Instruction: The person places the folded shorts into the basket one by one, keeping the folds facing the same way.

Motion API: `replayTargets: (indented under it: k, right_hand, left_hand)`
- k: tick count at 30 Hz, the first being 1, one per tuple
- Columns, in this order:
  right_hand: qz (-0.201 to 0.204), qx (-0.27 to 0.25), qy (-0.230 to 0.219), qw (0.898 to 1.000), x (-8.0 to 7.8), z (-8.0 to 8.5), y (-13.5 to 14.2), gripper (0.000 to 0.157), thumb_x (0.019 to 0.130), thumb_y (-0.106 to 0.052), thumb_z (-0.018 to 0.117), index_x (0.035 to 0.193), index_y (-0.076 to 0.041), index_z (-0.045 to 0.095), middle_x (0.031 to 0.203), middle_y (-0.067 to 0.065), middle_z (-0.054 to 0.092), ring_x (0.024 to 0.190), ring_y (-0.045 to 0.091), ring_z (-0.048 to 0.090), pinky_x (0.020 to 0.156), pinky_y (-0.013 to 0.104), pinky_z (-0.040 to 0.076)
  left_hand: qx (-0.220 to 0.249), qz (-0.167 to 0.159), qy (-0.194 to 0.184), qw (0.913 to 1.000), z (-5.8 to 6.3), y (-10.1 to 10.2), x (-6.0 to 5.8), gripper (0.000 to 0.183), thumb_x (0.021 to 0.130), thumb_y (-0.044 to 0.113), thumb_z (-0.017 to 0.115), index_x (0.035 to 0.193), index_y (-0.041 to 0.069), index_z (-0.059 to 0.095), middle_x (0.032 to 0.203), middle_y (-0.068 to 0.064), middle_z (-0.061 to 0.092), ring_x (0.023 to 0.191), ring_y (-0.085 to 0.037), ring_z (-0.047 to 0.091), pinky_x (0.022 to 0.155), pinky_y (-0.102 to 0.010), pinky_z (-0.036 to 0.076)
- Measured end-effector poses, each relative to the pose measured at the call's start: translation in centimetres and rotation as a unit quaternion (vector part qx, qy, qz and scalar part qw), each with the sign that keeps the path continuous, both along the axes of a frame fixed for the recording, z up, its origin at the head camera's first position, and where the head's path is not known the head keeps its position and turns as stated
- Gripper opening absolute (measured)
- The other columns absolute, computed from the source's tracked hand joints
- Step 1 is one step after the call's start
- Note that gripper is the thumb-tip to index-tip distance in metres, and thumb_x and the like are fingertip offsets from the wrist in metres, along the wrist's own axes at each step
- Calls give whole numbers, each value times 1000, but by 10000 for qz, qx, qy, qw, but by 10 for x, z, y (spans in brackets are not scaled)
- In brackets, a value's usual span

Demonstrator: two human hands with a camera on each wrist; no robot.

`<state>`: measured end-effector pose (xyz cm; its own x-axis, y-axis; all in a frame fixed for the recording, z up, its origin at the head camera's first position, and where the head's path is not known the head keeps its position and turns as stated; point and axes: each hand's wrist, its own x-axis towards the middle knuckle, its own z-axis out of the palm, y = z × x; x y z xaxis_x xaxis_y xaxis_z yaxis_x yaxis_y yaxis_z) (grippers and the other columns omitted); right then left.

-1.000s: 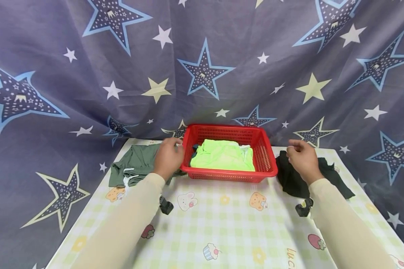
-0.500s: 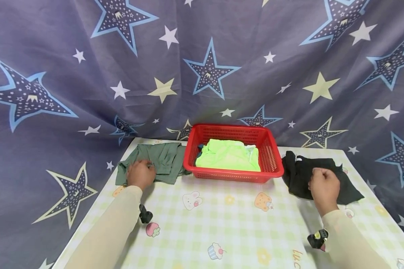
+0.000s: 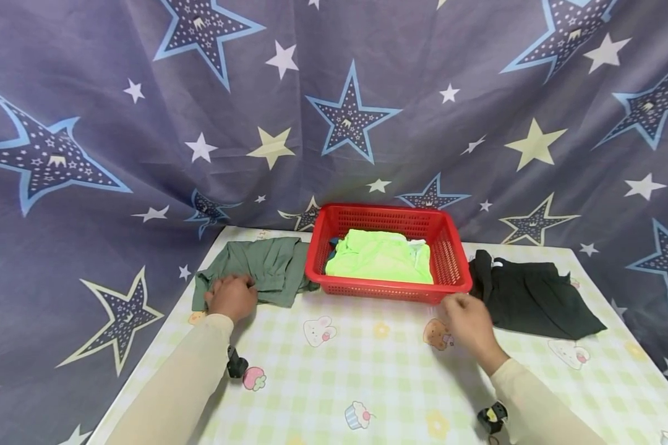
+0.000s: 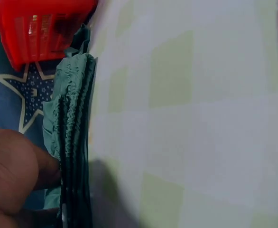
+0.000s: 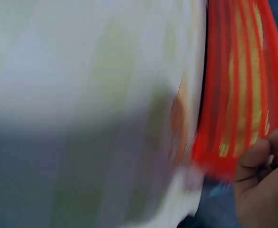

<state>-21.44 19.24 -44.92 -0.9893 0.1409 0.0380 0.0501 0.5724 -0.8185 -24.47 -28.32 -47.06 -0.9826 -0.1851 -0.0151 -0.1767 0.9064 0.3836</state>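
My left hand (image 3: pixel 232 298) grips the front edge of the folded dark green shorts (image 3: pixel 275 266) at the table's back left. In the left wrist view its bent fingers (image 4: pixel 46 166) lie against the layered, gathered waistband (image 4: pixel 72 109). My right hand (image 3: pixel 470 324), slightly blurred, is over the table by the front right corner of the red basket (image 3: pixel 378 289). Its fingers are loosely curled, with nothing in them. Also in the right wrist view, the right hand (image 5: pixel 267 180) overlaps the basket's slotted side (image 5: pixel 238 85). Black shorts (image 3: pixel 540 296) lie flat to its right.
A folded neon green garment (image 3: pixel 381 256) lies in the basket, with a bit of dark blue cloth (image 3: pixel 332 247) beside it. The table has a checked cloth (image 3: pixel 312 395). Behind it hangs a star-printed curtain (image 3: pixel 423 49).
First both hands moved outward from beside the basket to the shorts on either side. Then the right hand left the black shorts and moved left toward the basket's front corner, while the left stayed.
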Motion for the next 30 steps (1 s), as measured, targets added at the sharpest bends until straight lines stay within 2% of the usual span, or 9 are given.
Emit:
replayTargets:
  k: [2, 6, 8, 10, 14, 17, 20, 26, 30]
  right_hand:
    - [482, 16, -8, 9988, 5, 2, -19, 29, 93, -25, 49, 88, -3, 67, 67, 9, 60, 59, 20, 54, 54, 32, 44]
    - [1120, -4, -112, 9936, 16, 3, -55, 22, 88, -20, 54, 74, -6, 63, 60, 3, 55, 53, 16, 49, 50, 31, 41]
    - [1293, 87, -127, 9915, 19, 2, -69, 20, 87, -22, 56, 72, -10, 63, 63, 0, 55, 55, 15, 48, 52, 30, 40]
    - [1387, -80, -280, 9899, 20, -1, -80, 19, 88, -23, 57, 75, -11, 63, 64, 1, 57, 56, 17, 51, 52, 31, 43]
    - [1447, -894, -639, 9833, 19, -6, -95, 19, 90, -23, 56, 91, -6, 65, 70, 10, 60, 61, 26, 59, 53, 37, 51]
    - [1553, -1492, -898, 9724, 19, -8, -102, 28, 90, -21, 54, 105, 2, 61, 80, 18, 61, 66, 31, 62, 57, 42, 54]
    - [1744, -1824, -1091, 9615, 18, -9, -109, 36, 91, -21, 53, 114, 7, 55, 91, 23, 62, 72, 33, 64, 60, 43, 54]
    - [2173, -2356, -1478, 9356, 17, -10, -129, 45, 91, -22, 53, 122, 10, 48, 101, 27, 59, 82, 37, 63, 67, 46, 54]
    - [2411, -2619, -1719, 9185, 17, -9, -145, 53, 89, -22, 55, 130, 9, 41, 108, 27, 55, 89, 39, 60, 71, 46, 53]
  left_hand:
    - [-47, -24, -42, 10000, 0, 1, 4, 24, 95, 26, 46, 111, 15, 61, 123, -21, 46, 118, -48, 27, 83, -65, 18]
    - [-130, -107, -86, 9998, 4, 5, 14, 15, 94, 25, 49, 98, 16, 59, 113, -20, 48, 110, -47, 31, 79, -63, 19]
    - [-203, -141, -133, 9996, 6, 8, 21, 13, 94, 25, 49, 97, 16, 58, 111, -20, 47, 107, -46, 32, 78, -63, 19]
    - [-255, -157, -165, 9994, 9, 11, 28, 14, 93, 25, 50, 98, 15, 58, 110, -21, 48, 106, -46, 33, 78, -63, 20]
    - [-295, -231, -198, 9991, 13, 17, 41, 11, 92, 24, 52, 94, 15, 59, 105, -19, 49, 103, -45, 35, 77, -61, 21]
    - [-356, -317, -198, 9987, 15, 20, 50, 7, 90, 23, 54, 87, 16, 58, 100, -15, 49, 99, -42, 37, 76, -59, 23]
    - [-443, -402, -181, 9980, 17, 22, 60, 7, 88, 23, 57, 84, 18, 57, 95, -12, 49, 94, -39, 39, 74, -58, 25]
    - [-523, -518, -139, 9972, 20, 24, 79, 7, 87, 23, 59, 82, 20, 56, 91, -8, 48, 90, -36, 40, 72, -56, 27]
    - [-573, -556, -23, 9968, 21, 21, 84, 5, 86, 26, 60, 85, 21, 60, 94, -8, 52, 93, -38, 43, 73, -57, 29]
